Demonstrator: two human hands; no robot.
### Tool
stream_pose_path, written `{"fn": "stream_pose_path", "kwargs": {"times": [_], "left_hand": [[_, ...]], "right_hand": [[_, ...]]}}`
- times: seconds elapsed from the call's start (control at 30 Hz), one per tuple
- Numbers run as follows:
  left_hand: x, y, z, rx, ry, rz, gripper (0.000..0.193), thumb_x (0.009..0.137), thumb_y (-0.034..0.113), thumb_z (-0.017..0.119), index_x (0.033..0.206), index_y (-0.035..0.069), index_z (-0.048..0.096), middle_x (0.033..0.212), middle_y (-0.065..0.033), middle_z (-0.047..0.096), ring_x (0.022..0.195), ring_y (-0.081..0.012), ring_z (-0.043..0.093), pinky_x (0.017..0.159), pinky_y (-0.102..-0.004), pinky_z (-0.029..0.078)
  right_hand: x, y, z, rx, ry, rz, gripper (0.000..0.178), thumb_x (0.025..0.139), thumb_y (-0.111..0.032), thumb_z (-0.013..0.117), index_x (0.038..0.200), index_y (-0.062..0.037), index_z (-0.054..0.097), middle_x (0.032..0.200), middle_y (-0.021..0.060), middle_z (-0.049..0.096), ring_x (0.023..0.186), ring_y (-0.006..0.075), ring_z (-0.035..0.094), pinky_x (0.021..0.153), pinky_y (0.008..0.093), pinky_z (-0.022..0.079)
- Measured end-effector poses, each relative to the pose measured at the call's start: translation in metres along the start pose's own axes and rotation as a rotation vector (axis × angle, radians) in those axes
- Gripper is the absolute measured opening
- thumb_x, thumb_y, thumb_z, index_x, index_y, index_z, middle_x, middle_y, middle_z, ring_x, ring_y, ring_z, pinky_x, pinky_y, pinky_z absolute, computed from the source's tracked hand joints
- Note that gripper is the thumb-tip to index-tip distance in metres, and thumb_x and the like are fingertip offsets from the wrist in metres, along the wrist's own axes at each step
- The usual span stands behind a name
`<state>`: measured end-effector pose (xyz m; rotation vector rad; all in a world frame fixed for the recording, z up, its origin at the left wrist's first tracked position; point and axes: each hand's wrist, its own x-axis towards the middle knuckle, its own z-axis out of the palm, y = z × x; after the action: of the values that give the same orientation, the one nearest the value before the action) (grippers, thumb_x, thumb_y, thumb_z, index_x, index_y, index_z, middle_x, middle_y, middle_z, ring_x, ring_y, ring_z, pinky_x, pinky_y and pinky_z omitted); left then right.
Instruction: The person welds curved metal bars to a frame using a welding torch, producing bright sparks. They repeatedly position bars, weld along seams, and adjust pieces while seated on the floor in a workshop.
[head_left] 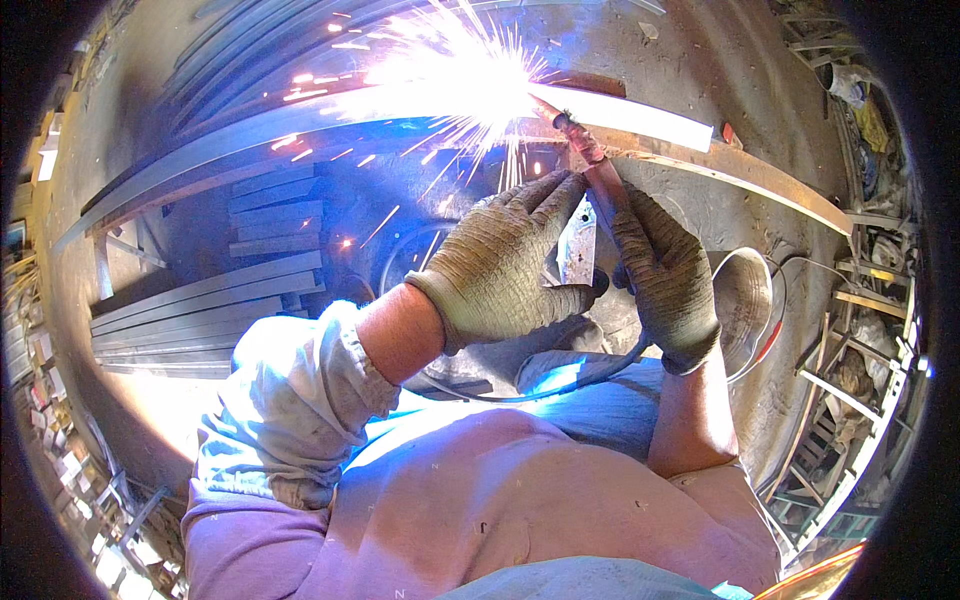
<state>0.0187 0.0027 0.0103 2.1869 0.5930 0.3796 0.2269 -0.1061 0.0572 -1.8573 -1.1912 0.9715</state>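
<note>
A welding torch with a reddish, worn neck points up and left into a white glare, from which sparks fly. My right hand, in a grey-green work glove, is closed round the torch's handle. My left hand, gloved alike, lies left of the torch with its fingers stretched toward the neck and its thumb apart. Whether its fingertips touch the torch I cannot tell. Beyond both hands a long steel bar runs across, with a brightly lit flat strip along it. The glare hides the spot at the torch's tip.
Several grey metal bars lie stacked on the floor at left. More long bars lie at the far left. A cable curves below my hands, near my shoe. Metal frames and scrap line the right side.
</note>
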Motion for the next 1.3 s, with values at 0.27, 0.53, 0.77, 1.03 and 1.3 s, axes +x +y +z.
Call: {"fn": "stream_pose_path", "kwargs": {"times": [0.27,0.53,0.77,1.03,1.3], "left_hand": [[0.003,-0.001,-0.002,0.004,0.033,0.08,0.113,0.091,0.051,0.095,0.172,-0.009,0.045,0.162,-0.0362,0.06,0.151,-0.0527,0.06,0.13,-0.0534,0.048],[0.001,0.006,-0.007,-0.008,-0.072,-0.056,0.103,0.092,0.055,0.087,0.168,-0.006,0.05,0.164,-0.0342,0.06,0.147,-0.0523,0.063,0.127,-0.0554,0.05],[0.001,-0.006,0.003,0.04,0.023,0.057,0.112,0.089,0.054,0.093,0.17,-0.008,0.047,0.165,-0.0346,0.06,0.15,-0.0519,0.062,0.128,-0.0547,0.05],[0.002,-0.001,-0.002,0.022,0.053,0.078,0.104,0.089,0.055,0.089,0.165,-0.008,0.052,0.161,-0.0351,0.063,0.147,-0.0513,0.064,0.125,-0.0543,0.053],[0.001,0.0,-0.002,0.011,-0.007,0.038,0.105,0.091,0.058,0.087,0.166,-0.008,0.051,0.163,-0.0343,0.062,0.148,-0.0505,0.064,0.126,-0.0545,0.052]], "right_hand": [[0.002,0.004,0.0,-0.011,0.009,-0.004,0.049,0.121,-0.027,0.069,0.167,-0.008,0.067,0.13,0.0029,0.08,0.092,0.005,0.067,0.074,0.0244,0.057],[-0.002,-0.01,0.001,-0.016,0.031,0.131,0.048,0.12,-0.028,0.071,0.165,-0.0097,0.07,0.111,-0.0008,0.081,0.078,0.0056,0.062,0.069,0.0257,0.055],[-0.003,-0.005,0.002,0.011,0.015,0.086,0.045,0.121,-0.025,0.069,0.163,-0.0097,0.071,0.113,-0.0009,0.08,0.078,0.0044,0.06,0.068,0.0255,0.054],[0.0,0.002,0.003,0.009,0.022,0.019,0.044,0.122,-0.023,0.069,0.164,-0.0106,0.071,0.12,-0.0013,0.081,0.08,0.0031,0.059,0.07,0.0247,0.053],[-0.002,-0.01,0.0,0.014,-0.005,0.11,0.048,0.123,-0.03,0.067,0.167,-0.0119,0.069,0.124,0.0003,0.082,0.082,0.0043,0.061,0.071,0.0251,0.054]]}}
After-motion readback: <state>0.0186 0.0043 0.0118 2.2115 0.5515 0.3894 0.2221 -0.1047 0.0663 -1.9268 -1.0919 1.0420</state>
